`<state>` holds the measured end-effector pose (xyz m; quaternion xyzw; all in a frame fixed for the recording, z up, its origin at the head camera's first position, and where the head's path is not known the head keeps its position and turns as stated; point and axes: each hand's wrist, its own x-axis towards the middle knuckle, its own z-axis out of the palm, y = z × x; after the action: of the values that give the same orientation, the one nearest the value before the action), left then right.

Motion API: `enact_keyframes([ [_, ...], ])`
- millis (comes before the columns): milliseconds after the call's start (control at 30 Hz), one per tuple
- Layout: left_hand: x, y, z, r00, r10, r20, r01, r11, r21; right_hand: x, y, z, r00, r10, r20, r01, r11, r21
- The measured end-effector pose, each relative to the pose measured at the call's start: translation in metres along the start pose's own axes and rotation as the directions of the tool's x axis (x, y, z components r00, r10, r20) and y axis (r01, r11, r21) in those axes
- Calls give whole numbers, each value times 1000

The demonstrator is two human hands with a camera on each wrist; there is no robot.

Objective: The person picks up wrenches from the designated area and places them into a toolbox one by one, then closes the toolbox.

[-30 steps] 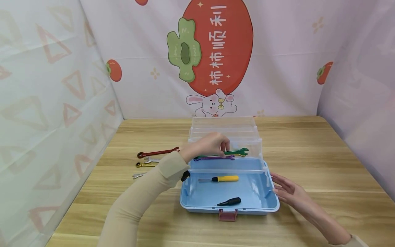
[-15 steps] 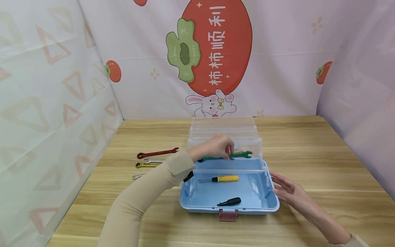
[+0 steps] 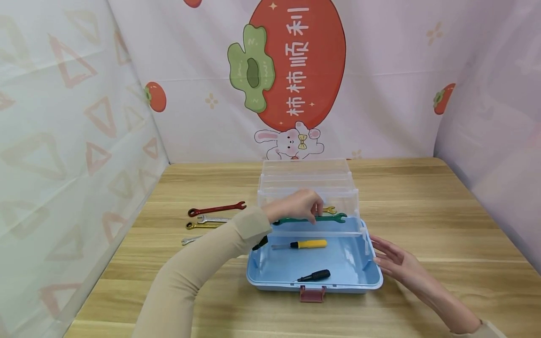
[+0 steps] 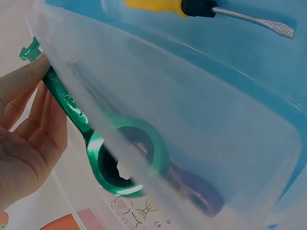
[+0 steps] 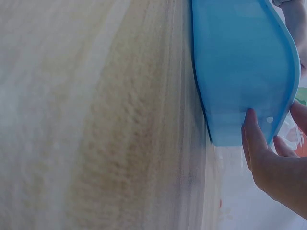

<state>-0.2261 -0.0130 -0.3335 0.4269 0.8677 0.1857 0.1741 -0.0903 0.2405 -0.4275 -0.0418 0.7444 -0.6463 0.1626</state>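
My left hand (image 3: 299,205) pinches a green combination wrench (image 3: 336,218) over the clear tray (image 3: 357,209) of the blue toolbox (image 3: 346,263). In the left wrist view, the green wrench's ring end (image 4: 103,175) overlaps the tray's translucent wall, and a purple wrench (image 4: 201,191) shows through the plastic. A gold wrench end (image 3: 331,210) sticks out past my fingers in the head view. My right hand (image 3: 397,265) rests extended fingers against the box's right end; the right wrist view has the fingertips (image 5: 252,120) on the blue outer wall.
A yellow-handled screwdriver (image 3: 310,244) and a black-handled one (image 3: 317,276) lie on the box floor. To the left on the wooden table (image 3: 444,211) are a red wrench (image 3: 217,208) and several others, partly covered by my sleeve. A pink latch (image 3: 312,295) hangs at the front.
My left hand has moved slightly right and nearer with the green wrench, lowering it toward the tray's front edge. The right hand has stayed put.
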Motion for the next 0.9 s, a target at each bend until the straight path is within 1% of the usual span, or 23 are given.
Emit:
enact_keyframes([
  [333, 2, -3, 7, 1000, -14, 13, 14, 999, 33, 1, 1, -1, 1000, -21, 23, 21, 1000, 13],
  [500, 3, -5, 10, 1000, -23, 17, 22, 998, 54, 1, 2, -1, 999, -26, 21, 26, 999, 19],
  [667, 2, -5, 11, 999, -34, 21, 33, 998, 52, 0, 3, -1, 1000, -18, 8, 18, 1000, 18],
  [900, 1, -7, 10, 999, -36, 12, 36, 999, 38, 1, 3, -2, 999, -37, 23, 35, 998, 44],
])
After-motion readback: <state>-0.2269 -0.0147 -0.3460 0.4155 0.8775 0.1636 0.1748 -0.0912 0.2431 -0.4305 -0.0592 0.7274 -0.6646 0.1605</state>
